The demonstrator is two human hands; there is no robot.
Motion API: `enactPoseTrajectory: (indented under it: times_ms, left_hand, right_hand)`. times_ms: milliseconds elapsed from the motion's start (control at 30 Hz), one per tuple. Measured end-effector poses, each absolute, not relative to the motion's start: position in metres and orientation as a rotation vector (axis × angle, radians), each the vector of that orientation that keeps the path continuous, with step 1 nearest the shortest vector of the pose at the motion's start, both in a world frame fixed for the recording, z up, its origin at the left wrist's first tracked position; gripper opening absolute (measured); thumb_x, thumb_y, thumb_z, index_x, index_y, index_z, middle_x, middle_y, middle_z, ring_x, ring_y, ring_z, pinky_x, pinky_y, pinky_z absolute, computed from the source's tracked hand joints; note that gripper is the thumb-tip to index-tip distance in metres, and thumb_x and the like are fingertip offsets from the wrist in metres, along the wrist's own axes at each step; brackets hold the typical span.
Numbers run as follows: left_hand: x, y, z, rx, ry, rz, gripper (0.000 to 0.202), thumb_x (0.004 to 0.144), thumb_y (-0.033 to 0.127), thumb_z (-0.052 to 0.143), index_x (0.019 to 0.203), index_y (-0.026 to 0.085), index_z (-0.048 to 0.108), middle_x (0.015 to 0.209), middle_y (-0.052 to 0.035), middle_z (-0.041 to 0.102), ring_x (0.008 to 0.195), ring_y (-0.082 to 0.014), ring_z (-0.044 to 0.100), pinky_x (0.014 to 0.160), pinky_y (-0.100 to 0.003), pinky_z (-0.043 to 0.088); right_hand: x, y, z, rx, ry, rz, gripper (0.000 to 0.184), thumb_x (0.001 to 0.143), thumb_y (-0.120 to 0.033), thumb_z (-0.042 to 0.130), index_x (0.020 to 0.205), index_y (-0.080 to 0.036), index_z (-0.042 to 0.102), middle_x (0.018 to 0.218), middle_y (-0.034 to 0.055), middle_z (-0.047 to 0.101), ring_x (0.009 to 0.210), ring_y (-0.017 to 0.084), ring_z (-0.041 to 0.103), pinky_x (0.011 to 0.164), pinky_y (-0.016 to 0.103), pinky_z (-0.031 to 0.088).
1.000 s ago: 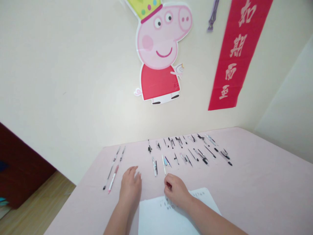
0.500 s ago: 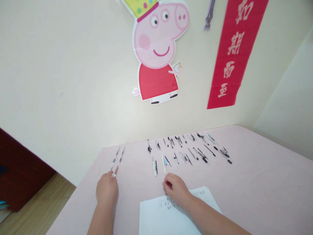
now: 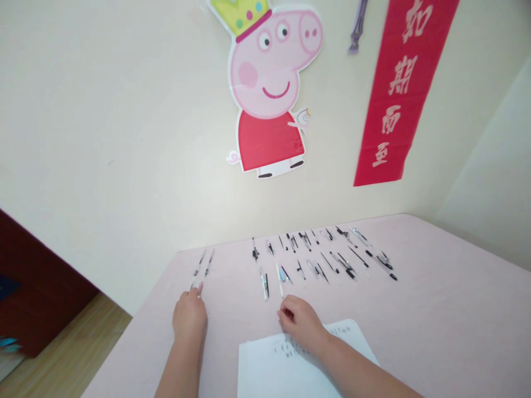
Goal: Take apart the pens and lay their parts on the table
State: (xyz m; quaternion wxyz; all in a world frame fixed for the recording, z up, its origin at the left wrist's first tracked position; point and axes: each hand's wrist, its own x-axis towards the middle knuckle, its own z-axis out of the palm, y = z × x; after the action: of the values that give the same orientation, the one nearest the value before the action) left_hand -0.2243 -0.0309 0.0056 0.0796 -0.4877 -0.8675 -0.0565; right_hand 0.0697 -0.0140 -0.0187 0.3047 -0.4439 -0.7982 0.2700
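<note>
At the table's left, my left hand (image 3: 189,316) is low over the cloth, its fingers closed on a thin pen (image 3: 193,284), most of which the hand hides. Just beyond it lie two clear pens with dark parts, one at the left (image 3: 199,262) and one at the right (image 3: 209,262). My right hand (image 3: 302,320) is loosely curled, with nothing visible in it, and rests at the top of a white sheet of paper (image 3: 265,370) bearing handwriting. A white pen (image 3: 280,280) lies just beyond its knuckles, beside a light blue piece (image 3: 282,275).
Several pens and pen parts, such as a white and dark pair (image 3: 264,284) and a black stick (image 3: 359,257), lie in two rows across the pink tablecloth (image 3: 435,309). The wall (image 3: 157,166) stands behind, with a pig sticker (image 3: 269,141) and a red banner (image 3: 385,138).
My left hand has shifted slightly, with less of the pen showing beyond its fingers. My right hand stays on the paper. The whole view has moved a little.
</note>
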Motion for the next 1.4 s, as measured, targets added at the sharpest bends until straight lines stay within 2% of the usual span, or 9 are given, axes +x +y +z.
enactPoseTrajectory:
  times_ms: [167,267,367,500,633,767,967,1167,1400]
  left_hand:
    - [-0.223,-0.029,0.004,-1.476,-2.614,-0.337,0.032,0.081,0.016,0.035,0.104,0.007,0.056,0.089,-0.0167,0.061,0.083,-0.0262,0.060,0.071,-0.035,0.043]
    - [-0.212,-0.025,0.005,-1.609,-2.609,-0.815,0.034,0.079,0.020,0.040,0.108,0.008,0.054,0.088,-0.0124,0.062,0.085,-0.0239,0.059,0.075,-0.036,0.045]
    - [-0.186,-0.022,0.003,-1.810,-2.534,-1.415,0.034,0.074,0.029,0.047,0.104,0.015,0.055,0.078,-0.0040,0.060,0.073,-0.0193,0.059,0.070,-0.034,0.047]
    - [-0.138,-0.027,-0.002,-2.066,-2.465,-1.940,0.033,0.072,0.035,0.050,0.099,0.015,0.054,0.075,-0.0019,0.058,0.068,-0.0162,0.058,0.067,-0.032,0.048]
    - [-0.099,-0.040,0.000,-2.396,-2.258,-1.728,0.024,0.077,0.033,0.048,0.092,0.017,0.059,0.081,-0.0048,0.059,0.072,-0.0166,0.056,0.068,-0.032,0.047]
    - [-0.082,-0.049,0.001,-2.584,-1.997,-1.478,0.021,0.083,0.027,0.042,0.092,0.018,0.059,0.087,-0.0068,0.057,0.081,-0.0180,0.054,0.072,-0.032,0.045]
    - [-0.082,-0.051,-0.005,-2.616,-2.034,-1.311,0.020,0.080,0.021,0.045,0.097,0.019,0.056,0.091,-0.0066,0.054,0.083,-0.0177,0.054,0.073,-0.031,0.046]
    - [-0.087,-0.051,-0.002,-2.508,-2.103,-1.174,0.009,0.079,0.021,0.047,0.073,0.019,0.053,0.080,-0.0028,0.053,0.075,-0.0159,0.054,0.068,-0.027,0.043]
    - [-0.085,-0.054,0.003,-2.523,-2.071,-1.074,0.015,0.081,0.019,0.043,0.067,0.019,0.050,0.080,-0.0017,0.052,0.071,-0.0131,0.052,0.065,-0.024,0.040]
  right_hand:
    - [0.069,-0.013,-0.019,-1.183,-2.116,0.722,0.013,0.074,-0.013,0.049,0.062,-0.017,0.052,0.065,-0.0016,0.049,0.061,0.011,0.043,0.057,0.022,0.028]
    - [0.069,-0.013,-0.020,-1.170,-2.106,0.730,0.013,0.074,-0.013,0.049,0.061,-0.017,0.051,0.065,-0.0017,0.049,0.061,0.011,0.044,0.058,0.022,0.028]
    - [0.068,-0.013,-0.020,-1.162,-2.092,0.739,0.014,0.073,-0.013,0.049,0.060,-0.017,0.049,0.065,-0.0018,0.049,0.061,0.011,0.044,0.058,0.023,0.029]
    - [0.070,-0.011,-0.019,-1.115,-2.006,0.786,0.016,0.078,-0.018,0.047,0.063,-0.017,0.049,0.066,-0.0014,0.048,0.062,0.012,0.044,0.059,0.023,0.030]
    - [0.074,-0.007,-0.018,-1.049,-1.811,0.884,0.030,0.087,-0.036,0.040,0.063,-0.018,0.045,0.064,-0.0017,0.044,0.062,0.013,0.043,0.059,0.024,0.032]
    - [0.077,-0.003,-0.021,-1.030,-1.691,1.007,0.043,0.087,-0.051,0.035,0.060,-0.019,0.042,0.058,-0.0030,0.039,0.058,0.012,0.040,0.055,0.024,0.031]
    - [0.076,0.001,-0.024,-1.067,-1.713,1.033,0.043,0.086,-0.050,0.036,0.055,-0.020,0.035,0.053,-0.0049,0.031,0.054,0.011,0.035,0.051,0.024,0.028]
    - [0.075,0.000,-0.024,-1.084,-1.754,1.049,0.042,0.085,-0.047,0.037,0.054,-0.020,0.032,0.052,-0.0049,0.031,0.053,0.011,0.034,0.051,0.023,0.027]
    - [0.077,-0.003,-0.021,-1.025,-1.718,1.180,0.044,0.086,-0.051,0.034,0.055,-0.020,0.037,0.051,-0.0043,0.035,0.052,0.011,0.036,0.051,0.023,0.029]
